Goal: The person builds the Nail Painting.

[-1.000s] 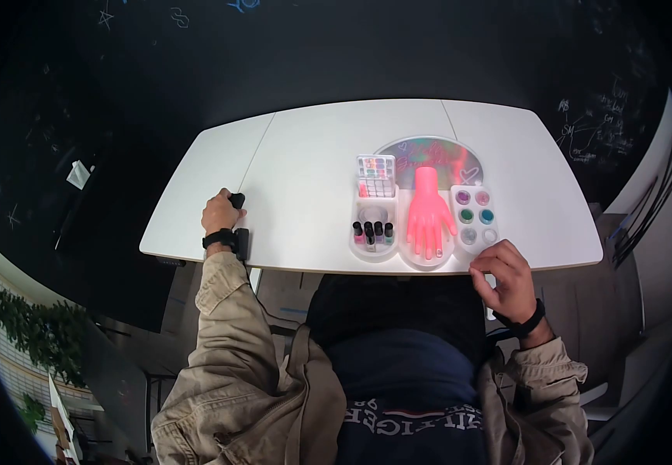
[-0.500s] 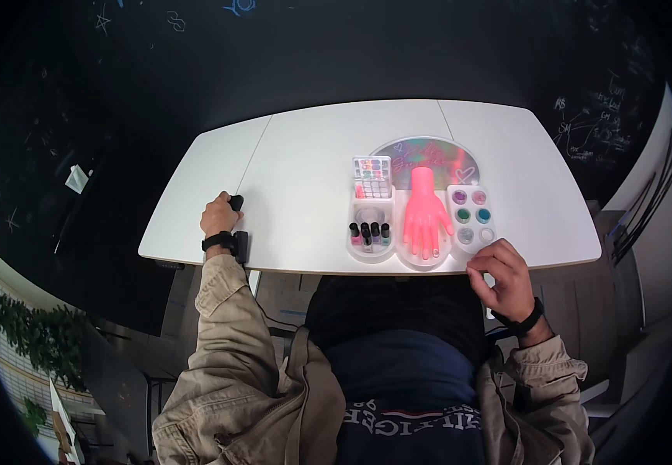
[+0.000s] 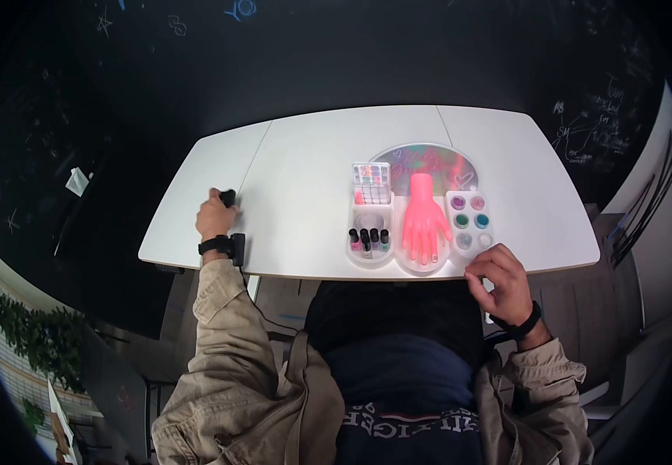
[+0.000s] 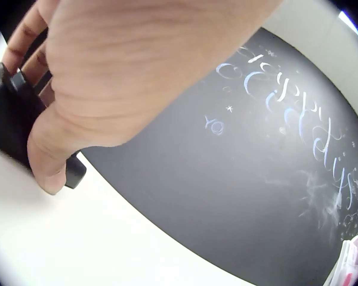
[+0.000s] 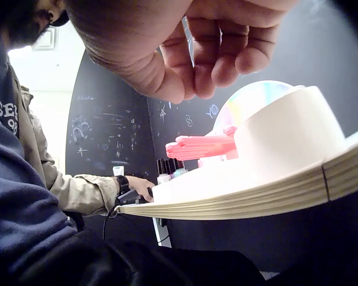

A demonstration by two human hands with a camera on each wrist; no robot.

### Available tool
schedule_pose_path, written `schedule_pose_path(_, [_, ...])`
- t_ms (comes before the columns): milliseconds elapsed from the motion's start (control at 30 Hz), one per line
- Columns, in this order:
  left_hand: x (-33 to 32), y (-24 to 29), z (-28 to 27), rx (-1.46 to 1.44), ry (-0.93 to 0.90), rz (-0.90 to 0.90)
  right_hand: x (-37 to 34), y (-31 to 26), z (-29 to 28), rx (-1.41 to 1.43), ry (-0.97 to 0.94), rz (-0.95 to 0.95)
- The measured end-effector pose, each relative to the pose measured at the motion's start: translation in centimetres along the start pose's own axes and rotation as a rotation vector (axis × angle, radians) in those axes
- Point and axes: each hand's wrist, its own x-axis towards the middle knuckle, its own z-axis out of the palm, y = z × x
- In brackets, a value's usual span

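Note:
At the left of the white table, the left hand [image 3: 215, 216] grips a small black object [image 3: 228, 198]; in the left wrist view fingers and thumb wrap round that black object [image 4: 15, 119]. The right hand [image 3: 502, 284] hovers by the table's front edge, fingers loosely curled, thumb near the fingertips, holding nothing visible; the right wrist view shows the same hand [image 5: 185, 44] above the white stand. Nearest to it is a tray of coloured pots [image 3: 462, 221]. Beside that, a pink model hand [image 3: 425, 221] lies on the stand, with several black-capped bottles [image 3: 365, 239] to its left.
A clear case [image 3: 371, 184] with small coloured pieces stands open behind the bottles. An iridescent round-topped back panel [image 3: 405, 160] rises behind the model hand. The white table [image 3: 305, 178] has its front edge close to the person's lap. A dark chalkboard wall [image 3: 336, 62] lies beyond.
The left hand has shifted slightly left and away from the body with the black object. The table appears slightly lower in the head view. The right hand keeps its pose.

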Motion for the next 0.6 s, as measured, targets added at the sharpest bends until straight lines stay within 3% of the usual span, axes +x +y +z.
schedule_pose_path(33, [1.2, -1.0, 0.3, -0.034, 0.106, 0.058, 0.0, 0.0, 0.0, 0.001, 0.001, -0.001])
schedule_pose_path(133, [-0.7, 1.3, -6.3, -0.293, 0.331, 0.202, 0.1, -0.1, 0.2, 0.000, 0.002, -0.006])
schedule_pose_path(200, [-3.9, 4.1, -11.6, -0.605, 0.348, 0.302, 0.1, -0.1, 0.3, -0.009, 0.002, -0.008])
schedule_pose_path(367, [-11.2, 8.0, -19.2, -0.999, 0.547, 0.598, 0.1, -0.2, 0.4, -0.016, 0.003, -0.010])
schedule_pose_path(467, [-16.0, 9.0, -22.6, -1.512, 0.516, 0.891, 0.2, -0.4, 0.4, -0.009, 0.002, -0.006])
schedule_pose_path(567, [-17.0, 7.7, -23.6, -1.546, 0.583, 1.344, 0.5, -1.1, 0.4, -0.027, 0.006, 0.020])
schedule_pose_path(600, [-17.1, 7.4, -24.0, -1.585, 0.527, 1.449, 0.5, -1.0, 0.6, -0.031, 0.003, 0.022])
